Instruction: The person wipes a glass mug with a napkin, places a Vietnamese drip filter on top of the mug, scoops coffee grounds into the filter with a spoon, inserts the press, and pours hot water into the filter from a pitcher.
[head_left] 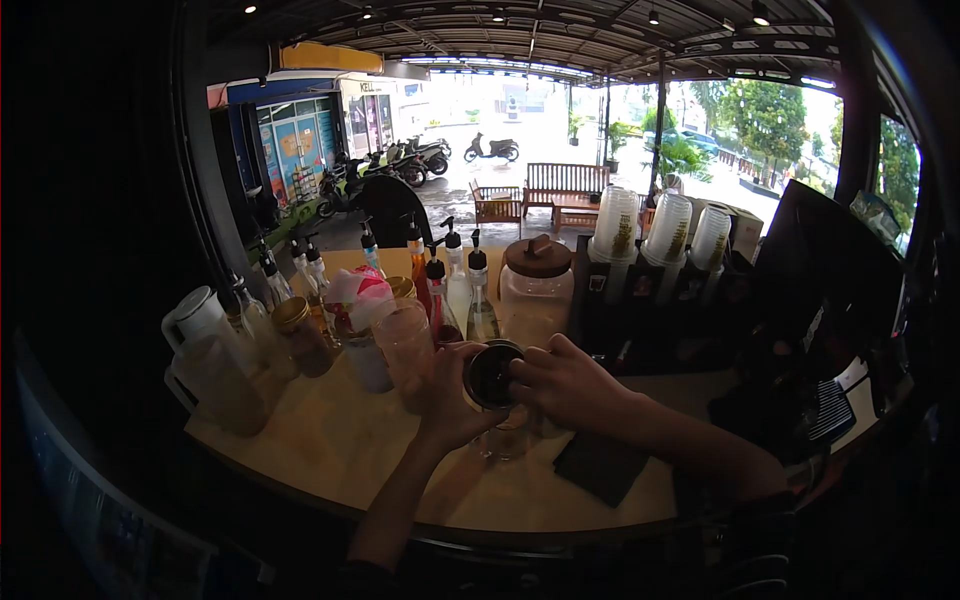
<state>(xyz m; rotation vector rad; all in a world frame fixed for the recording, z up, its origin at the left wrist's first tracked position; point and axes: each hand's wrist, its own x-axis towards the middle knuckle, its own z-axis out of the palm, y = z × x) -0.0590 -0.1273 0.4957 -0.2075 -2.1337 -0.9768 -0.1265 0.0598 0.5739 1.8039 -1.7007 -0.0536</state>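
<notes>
My left hand (450,400) is wrapped round a small round container (482,376) with a pale rim and a dark inside. Its mouth is tilted toward me. The fingers of my right hand (560,375) are closed at the right side of that mouth, partly inside it. Whatever they pinch, if anything, is hidden in the dark. Below the container, a clear cup or glass (503,443) stands on the counter, partly covered by my hands. A clear plastic tub (402,340) stands just left of my left hand.
Several pump bottles (478,300) and a wooden-lidded glass jar (538,290) stand behind my hands. Pitchers (212,375) and a gold-lidded jar (300,335) are at left. Stacked plastic cups (615,225), a dark monitor (830,270) and a dark cloth or mat (602,466) lie rightward on the wooden counter (320,450).
</notes>
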